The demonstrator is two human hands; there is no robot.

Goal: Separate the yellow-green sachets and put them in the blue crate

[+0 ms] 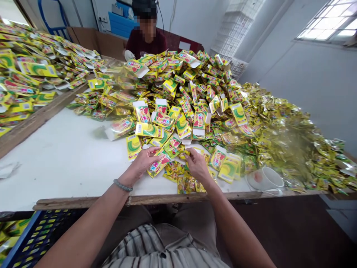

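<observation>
My left hand (145, 161), with a beaded bracelet above the wrist, is closed on a yellow candy box (159, 163) near the table's front edge. A green packet (172, 146) lies at the box's upper right end; whether it is partly inside I cannot tell. To the right, my right hand (196, 163) pinches a small yellow packet (184, 153) between thumb and fingers. Loose yellow packets (187, 184) lie below and between the hands. Several more small boxes (148, 130) rest just beyond my fingers.
Boxes are heaped high (192, 74) at the back, and a large pile of packets (279, 137) covers the right. A white mug (264, 179) lies tipped near the front edge. A wooden strip (41, 113) borders another box pile at left. Across sits a co-worker (147, 41); a blue crate (36, 238) stands below left.
</observation>
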